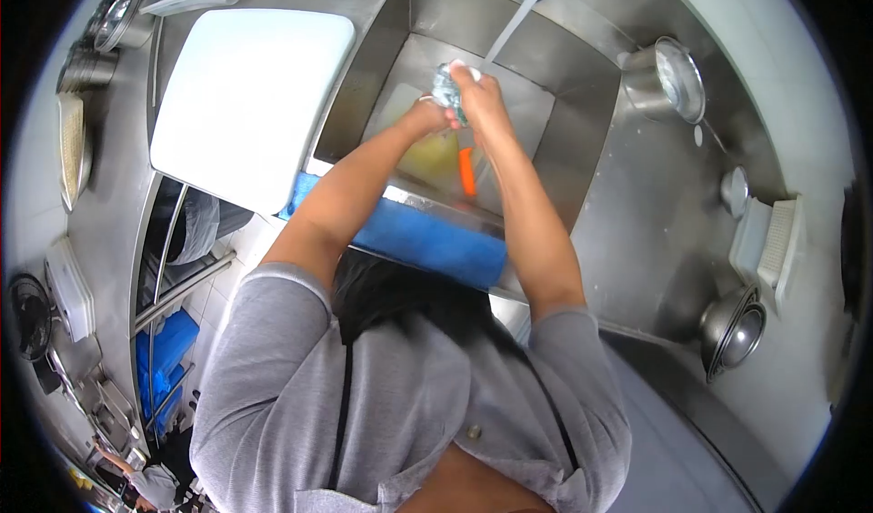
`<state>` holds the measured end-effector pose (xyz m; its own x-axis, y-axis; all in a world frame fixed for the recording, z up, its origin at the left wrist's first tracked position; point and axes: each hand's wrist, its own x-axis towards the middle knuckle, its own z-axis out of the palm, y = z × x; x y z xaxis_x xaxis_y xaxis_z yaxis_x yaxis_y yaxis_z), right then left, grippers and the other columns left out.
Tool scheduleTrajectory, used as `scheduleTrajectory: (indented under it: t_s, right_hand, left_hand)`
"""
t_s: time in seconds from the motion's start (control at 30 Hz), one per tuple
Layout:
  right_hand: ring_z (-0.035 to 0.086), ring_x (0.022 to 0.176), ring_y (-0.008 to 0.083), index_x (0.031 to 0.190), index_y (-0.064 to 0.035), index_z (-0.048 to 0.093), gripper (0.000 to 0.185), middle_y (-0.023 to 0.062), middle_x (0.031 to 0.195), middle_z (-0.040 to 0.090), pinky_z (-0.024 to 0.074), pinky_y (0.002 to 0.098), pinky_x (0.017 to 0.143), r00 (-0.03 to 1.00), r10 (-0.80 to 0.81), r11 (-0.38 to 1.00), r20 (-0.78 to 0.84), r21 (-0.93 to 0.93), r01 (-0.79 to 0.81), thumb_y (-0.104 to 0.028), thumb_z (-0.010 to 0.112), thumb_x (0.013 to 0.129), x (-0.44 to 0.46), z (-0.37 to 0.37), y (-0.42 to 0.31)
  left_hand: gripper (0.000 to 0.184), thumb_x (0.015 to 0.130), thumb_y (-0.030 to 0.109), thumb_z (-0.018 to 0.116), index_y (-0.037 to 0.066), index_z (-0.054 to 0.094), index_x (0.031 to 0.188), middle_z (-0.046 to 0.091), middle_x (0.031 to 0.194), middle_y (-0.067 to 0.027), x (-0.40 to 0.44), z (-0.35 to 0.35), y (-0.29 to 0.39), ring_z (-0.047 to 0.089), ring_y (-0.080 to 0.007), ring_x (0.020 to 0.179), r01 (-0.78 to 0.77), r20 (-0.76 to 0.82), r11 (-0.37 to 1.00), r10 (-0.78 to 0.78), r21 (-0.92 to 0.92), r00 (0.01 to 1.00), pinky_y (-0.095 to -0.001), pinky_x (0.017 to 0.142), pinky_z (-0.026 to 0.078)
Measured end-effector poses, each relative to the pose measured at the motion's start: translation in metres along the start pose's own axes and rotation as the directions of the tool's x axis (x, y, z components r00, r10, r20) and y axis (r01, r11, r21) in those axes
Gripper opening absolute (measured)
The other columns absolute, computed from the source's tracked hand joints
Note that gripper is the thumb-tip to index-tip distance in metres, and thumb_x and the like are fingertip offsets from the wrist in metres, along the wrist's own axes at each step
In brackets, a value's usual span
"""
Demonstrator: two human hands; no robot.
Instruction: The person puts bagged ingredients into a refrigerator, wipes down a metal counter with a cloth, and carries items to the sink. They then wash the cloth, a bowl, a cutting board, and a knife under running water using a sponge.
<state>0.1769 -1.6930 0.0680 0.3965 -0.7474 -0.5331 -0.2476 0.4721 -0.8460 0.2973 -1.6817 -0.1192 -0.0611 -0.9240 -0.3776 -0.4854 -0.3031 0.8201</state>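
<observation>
Both my hands meet above the steel sink [364,90]. My right hand [484,102] is closed around a crumpled, wet-looking white-and-green cloth [446,87]. Just below and to the left, my left hand [429,115] is closed against the cloth's lower end, its fingers partly hidden. Beneath them in the basin lies something yellowish and flat [429,160], its kind unclear. Beside it is a bright orange handle [466,172]; what it belongs to is not clear. A pale tap spout [526,11] slants down behind my hands.
A large white cutting board [255,104] lies left of the sink. Over the sink's front edge hangs a blue cloth [427,240]. A steel pot [650,81], metal bowls [727,336] and white baskets [773,245] stand on the right. Another person [159,481] is at far lower left.
</observation>
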Motion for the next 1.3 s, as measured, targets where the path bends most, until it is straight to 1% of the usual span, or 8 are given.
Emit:
scheduleTrajectory:
  t_s: [0.33,0.6,0.67,0.8,0.83,1.0,1.07,1.3]
  right_hand:
    - [0.065,0.088,0.0182,0.116,-0.0097,0.06,0.046,0.0103,0.099,0.069,0.0517,0.0331,0.079,0.697,-0.591,0.799,-0.405,-0.414,0.437,-0.03,0.079,0.079,-0.03,-0.114,-0.014]
    - [0.064,0.105,0.0361,0.126,-0.0115,0.063,0.052,0.0194,0.11,0.068,0.0471,0.0443,0.094,0.57,-0.75,0.185,-0.336,-0.933,-0.308,-0.042,0.068,0.084,0.019,-0.309,-0.108]
    - [0.064,0.104,0.0345,0.12,-0.0108,0.066,0.041,0.0186,0.11,0.067,0.0479,0.0423,0.094,0.293,-0.938,0.074,-0.185,-0.934,-0.351,-0.026,0.068,0.083,0.019,-0.291,-0.099]
    - [0.056,0.118,0.0286,0.115,-0.0119,0.067,0.046,0.0148,0.12,0.063,0.0462,0.0398,0.097,0.835,-0.544,0.564,-0.083,-0.773,0.291,-0.003,0.064,0.07,0.012,-0.167,-0.052]
    - [0.062,0.108,0.0281,0.12,-0.0112,0.063,0.047,0.0141,0.117,0.065,0.0485,0.0374,0.093,0.705,-0.698,0.366,0.125,-0.784,0.502,-0.007,0.069,0.074,0.037,-0.14,-0.01]
    - [0.064,0.096,0.0244,0.117,-0.0071,0.059,0.041,0.0109,0.104,0.066,0.0506,0.0377,0.083,0.976,-0.155,0.987,0.151,-0.029,0.161,-0.022,0.072,0.081,0.111,-0.078,0.1]
    - [0.065,0.087,0.0227,0.11,-0.0052,0.062,0.033,0.009,0.093,0.068,0.0512,0.037,0.077,0.996,-0.079,0.698,-0.03,0.712,0.077,-0.022,0.071,0.083,0.093,-0.063,0.1]
    - [0.066,0.081,0.0226,0.09,-0.0015,0.068,0.019,0.0144,0.086,0.069,0.0506,0.0395,0.07,0.706,-0.599,0.795,-0.378,-0.179,0.579,-0.02,0.067,0.087,0.029,0.038,0.061]
  left_hand:
    - [0.026,0.086,0.025,0.068,0.0,0.068,0.077,0.064,0.069,-0.0096,-0.032,-0.015,0.064,0.058,-0.0158,0.066,0.021,-0.242,0.998,-0.036,-0.065,0.97,-0.0355,0.062,0.047]
    - [0.027,0.076,0.027,0.077,0.001,0.072,0.081,0.067,0.073,-0.0132,0.0,-0.044,0.11,0.062,-0.0265,0.067,-0.091,0.024,0.996,0.09,0.003,0.996,-0.0364,0.069,0.05]
    - [0.026,0.074,0.026,0.078,0.002,0.072,0.082,0.068,0.074,-0.0124,0.003,-0.053,0.11,0.063,-0.026,0.069,-0.12,0.025,0.99,0.118,0.08,0.993,-0.0352,0.07,0.05]
    - [0.015,0.08,0.013,0.07,0.0,0.072,0.089,0.07,0.081,-0.01,0.001,-0.059,0.121,0.065,-0.02,0.073,-0.082,-0.086,0.992,0.09,0.092,0.992,-0.0333,0.069,0.052]
    - [0.012,0.083,0.006,0.066,-0.001,0.071,0.091,0.07,0.084,-0.0094,-0.001,-0.061,0.125,0.065,-0.0176,0.074,-0.052,-0.101,0.998,0.055,0.036,0.993,-0.0328,0.069,0.052]
    - [0.01,0.087,0.005,0.065,0.0,0.069,0.095,0.069,0.084,-0.005,-0.02,-0.078,0.127,0.066,-0.0178,0.074,-0.081,-0.192,0.744,-0.064,-0.663,0.979,-0.032,0.068,0.054]
    - [0.012,0.088,0.007,0.066,0.0,0.068,0.097,0.069,0.086,-0.0056,-0.02,-0.078,0.115,0.066,-0.0173,0.075,-0.076,-0.242,0.608,-0.196,-0.79,0.95,-0.0314,0.067,0.054]
    - [0.029,0.091,0.013,0.063,-0.006,0.06,0.113,0.067,0.098,-0.0149,-0.022,-0.028,0.059,0.067,-0.0242,0.081,0.105,0.073,0.14,-0.213,-0.985,0.974,-0.0335,0.069,0.056]
